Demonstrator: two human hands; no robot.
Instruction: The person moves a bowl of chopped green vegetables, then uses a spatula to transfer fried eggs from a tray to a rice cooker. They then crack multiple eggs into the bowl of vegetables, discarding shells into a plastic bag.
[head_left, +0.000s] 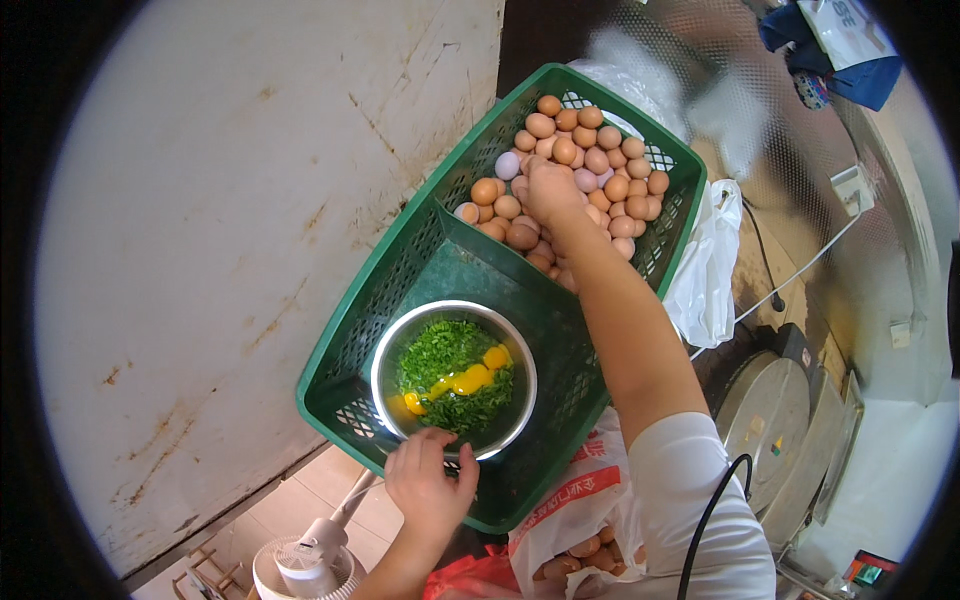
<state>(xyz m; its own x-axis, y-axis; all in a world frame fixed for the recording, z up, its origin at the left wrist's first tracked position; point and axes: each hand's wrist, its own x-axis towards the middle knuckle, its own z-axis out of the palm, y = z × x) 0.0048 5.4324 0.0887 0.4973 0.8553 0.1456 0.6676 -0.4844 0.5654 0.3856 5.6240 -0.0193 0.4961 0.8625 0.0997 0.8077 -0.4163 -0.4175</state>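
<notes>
A round metal bowl (529, 375) stands inside a green plastic crate (337, 349), in its nearer compartment. Chopped green herbs or scallions (442, 349) lie in the bowl, with several raw egg yolks (471, 379) on top. At the bowl's near rim is my left hand (427, 472), its fingers over the edge and its thumb held apart. My right hand (551, 191) reaches down among the brown eggs (616, 187) in the far compartment. Its fingertips are partly hidden, so whether they grip an egg cannot be told. A half eggshell (466, 213) sits by the divider.
A stained white panel (225, 225) borders the crate's left side. Below the crate, a plastic bag (570, 495) contains broken eggshells (592, 559). A white fan (307, 562) stands at lower left. Right of my arm are a round metal appliance (769, 427), a white plastic bag (705, 277) and cords.
</notes>
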